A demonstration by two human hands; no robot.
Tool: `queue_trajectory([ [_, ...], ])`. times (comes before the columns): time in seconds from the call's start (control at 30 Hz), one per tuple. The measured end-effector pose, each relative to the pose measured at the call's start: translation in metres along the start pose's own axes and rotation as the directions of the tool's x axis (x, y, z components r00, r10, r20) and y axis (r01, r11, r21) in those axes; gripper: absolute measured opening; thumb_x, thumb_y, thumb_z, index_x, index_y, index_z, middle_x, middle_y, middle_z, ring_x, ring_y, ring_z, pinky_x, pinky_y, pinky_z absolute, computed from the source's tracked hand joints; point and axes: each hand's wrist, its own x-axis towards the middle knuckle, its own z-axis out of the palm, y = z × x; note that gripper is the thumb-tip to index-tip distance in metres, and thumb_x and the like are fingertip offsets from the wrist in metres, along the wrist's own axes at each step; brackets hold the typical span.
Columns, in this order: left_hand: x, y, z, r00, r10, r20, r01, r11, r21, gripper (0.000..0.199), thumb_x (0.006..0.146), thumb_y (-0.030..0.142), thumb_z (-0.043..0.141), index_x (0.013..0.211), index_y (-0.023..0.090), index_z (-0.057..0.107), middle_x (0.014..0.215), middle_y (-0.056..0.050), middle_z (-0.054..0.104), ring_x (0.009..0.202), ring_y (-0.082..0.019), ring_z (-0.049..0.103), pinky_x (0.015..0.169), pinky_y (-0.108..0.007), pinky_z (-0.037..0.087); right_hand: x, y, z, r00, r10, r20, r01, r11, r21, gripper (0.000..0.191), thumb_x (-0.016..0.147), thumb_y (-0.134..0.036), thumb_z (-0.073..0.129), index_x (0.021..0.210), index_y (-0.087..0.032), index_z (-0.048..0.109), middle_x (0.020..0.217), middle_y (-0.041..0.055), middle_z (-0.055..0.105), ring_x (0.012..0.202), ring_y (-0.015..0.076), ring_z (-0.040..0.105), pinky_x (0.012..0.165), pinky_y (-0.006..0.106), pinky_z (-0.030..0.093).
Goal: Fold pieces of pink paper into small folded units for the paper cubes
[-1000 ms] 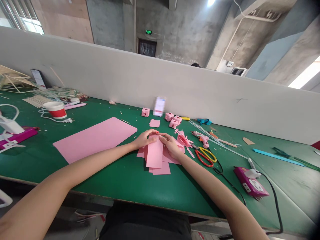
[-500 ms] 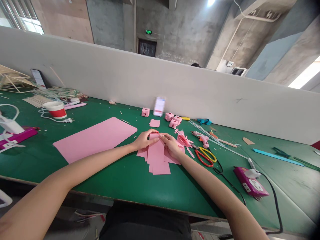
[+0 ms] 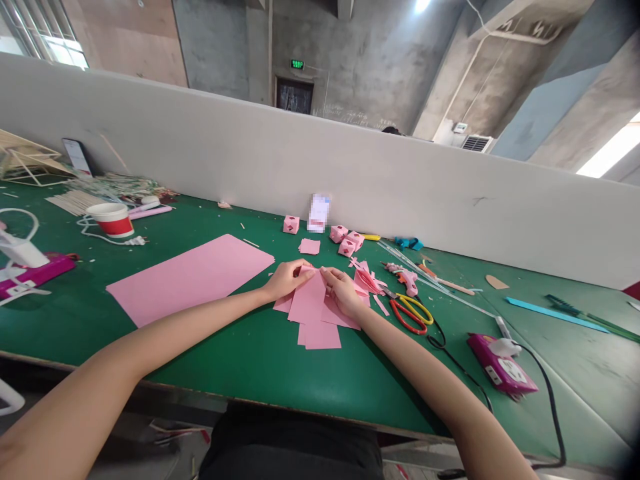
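Note:
A pink paper strip (image 3: 308, 300) is pinched at its far end between both hands, its near end hanging toward me. My left hand (image 3: 289, 280) closes on the far left corner. At the far right corner, my right hand (image 3: 339, 288) has thumb and fingers together on the paper. Under the strip lie more pink paper pieces (image 3: 323, 337), fanned out on the green table (image 3: 260, 380). Beyond the hands sit a small stack of pink squares (image 3: 309, 247) and several folded pink paper cubes, one cube (image 3: 291, 225) standing apart on the left.
A large pink sheet (image 3: 190, 280) lies to the left. On the right are scissors (image 3: 411, 313), a pink glue gun (image 3: 406, 279), and a purple power strip (image 3: 501, 365) with a black cable. A phone (image 3: 319, 213) leans on the grey partition (image 3: 400, 180). A paper cup (image 3: 111, 220) stands far left.
The pink strip has turned slightly, its near end swinging left. My left fingers have shifted along its far edge, and my right hand has stayed almost in place.

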Motion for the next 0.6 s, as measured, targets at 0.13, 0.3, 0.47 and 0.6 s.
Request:
queue_trajectory([
  [0.13,-0.0001,-0.0002,0.0002,1.000,-0.017,-0.006,0.017,0.999,-0.040,0.036,0.088,0.056,0.063,0.093,0.021,0.070,0.088,-0.005,0.074,0.083,-0.025,0.067,0.072,-0.031,0.048,0.0018,0.0028,-0.0004,1.000,-0.005,-0.025,0.007,0.999,0.042,0.051,0.072,-0.070,0.075,0.077,-0.022,0.057,0.064,-0.0055,0.050,0.055,0.0110,0.047,0.052,0.027,0.036],
  [0.3,0.0009,-0.0027,0.0007,0.999,-0.044,-0.013,0.043,0.996,-0.082,0.034,0.088,0.053,0.064,0.094,0.020,0.068,0.090,-0.006,0.075,0.084,-0.024,0.070,0.074,-0.032,0.050,0.0019,0.0029,-0.0020,0.999,-0.005,-0.032,0.006,0.999,0.044,0.048,0.071,-0.064,0.080,0.075,-0.021,0.061,0.064,-0.0050,0.049,0.054,0.0099,0.041,0.052,0.028,0.031],
  [0.47,0.0018,-0.0060,0.0010,0.997,-0.062,-0.036,0.058,0.992,-0.109,0.033,0.088,0.050,0.065,0.101,0.020,0.067,0.097,-0.008,0.076,0.089,-0.026,0.072,0.080,-0.035,0.053,-0.0004,0.0003,-0.0008,1.000,-0.010,-0.026,0.011,1.000,0.019,0.041,0.071,-0.057,0.081,0.080,-0.019,0.068,0.069,-0.0025,0.057,0.059,0.0106,0.046,0.055,0.027,0.034],
  [0.6,0.0022,-0.0063,0.0007,0.996,-0.059,-0.069,0.050,0.990,-0.133,0.033,0.087,0.049,0.067,0.102,0.020,0.067,0.109,-0.010,0.075,0.101,-0.027,0.071,0.090,-0.038,0.053,-0.0016,-0.0009,0.0010,1.000,-0.006,-0.020,0.006,1.000,-0.002,0.042,0.069,-0.056,0.083,0.082,-0.018,0.070,0.074,0.0006,0.065,0.062,0.0125,0.053,0.057,0.028,0.038],
])
